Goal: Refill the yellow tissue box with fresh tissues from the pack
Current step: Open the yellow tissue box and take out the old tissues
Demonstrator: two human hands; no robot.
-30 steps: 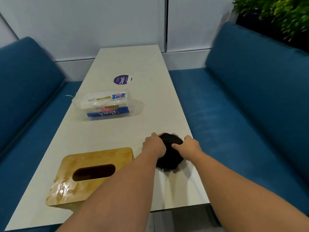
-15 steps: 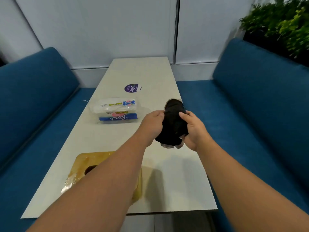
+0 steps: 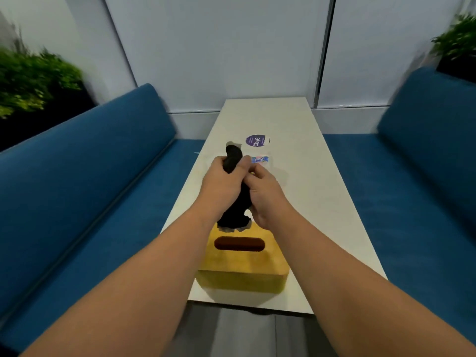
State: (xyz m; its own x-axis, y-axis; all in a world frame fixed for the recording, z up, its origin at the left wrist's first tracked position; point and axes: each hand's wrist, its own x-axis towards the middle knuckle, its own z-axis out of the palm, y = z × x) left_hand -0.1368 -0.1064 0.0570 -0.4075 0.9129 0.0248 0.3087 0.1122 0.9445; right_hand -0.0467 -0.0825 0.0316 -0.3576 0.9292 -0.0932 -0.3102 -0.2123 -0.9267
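since the earlier frame both hands have lifted the black cloth (image 3: 233,210) higher, above the yellow tissue box (image 3: 243,266) at the table's (image 3: 334,202) near edge, left hand (image 3: 221,186) and right hand (image 3: 266,199) gripping it, tissue pack (image 3: 260,159) mostly hidden behind them.

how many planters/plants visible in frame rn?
2. One plant sits behind the left blue sofa at the far left edge; the other plant is behind the right blue sofa at the top right corner. Both are blurred and partly cropped.
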